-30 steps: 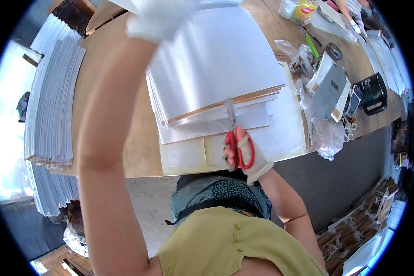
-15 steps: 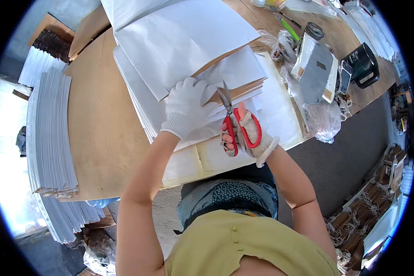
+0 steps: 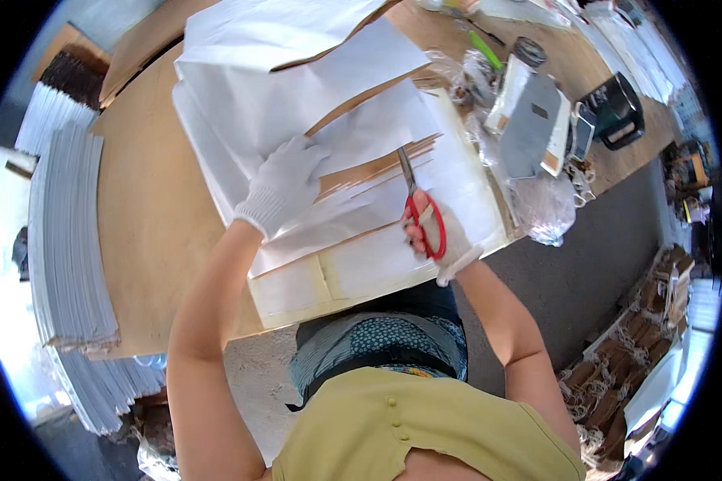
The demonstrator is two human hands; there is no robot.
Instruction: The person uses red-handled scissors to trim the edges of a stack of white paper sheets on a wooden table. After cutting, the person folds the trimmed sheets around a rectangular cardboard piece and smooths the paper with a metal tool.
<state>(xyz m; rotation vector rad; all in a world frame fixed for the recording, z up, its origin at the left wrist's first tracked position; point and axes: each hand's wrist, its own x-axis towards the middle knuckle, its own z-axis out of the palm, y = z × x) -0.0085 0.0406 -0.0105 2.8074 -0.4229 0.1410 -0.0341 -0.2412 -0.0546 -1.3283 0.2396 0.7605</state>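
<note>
White sheets with brown undersides (image 3: 361,128) lie in an uneven, fanned pile on the table. My left hand (image 3: 285,184), in a white knit glove, rests on the pile's left part with its fingers stretched along the paper and the thumb apart. Close to the pile's right edge, my right hand (image 3: 449,240) wears a glove that leaves some fingertips bare. It grips red-handled scissors (image 3: 430,227), whose blades are together and point away from me over the brown edges. The top sheet (image 3: 273,32) curls up at the far side.
Tall stacks of folded white paper (image 3: 68,232) line the table's left side. To the right lie a grey flat plate (image 3: 529,128), a phone (image 3: 583,132), a dark mug (image 3: 614,112), a lidded jar (image 3: 529,51) and plastic bags (image 3: 544,208). Tied brown bundles (image 3: 626,353) sit low at right.
The scissors' blades have closed and swung more upright. My left hand has slid left along the paper, away from the scissors. The upper sheets have lifted and shifted toward the far side.
</note>
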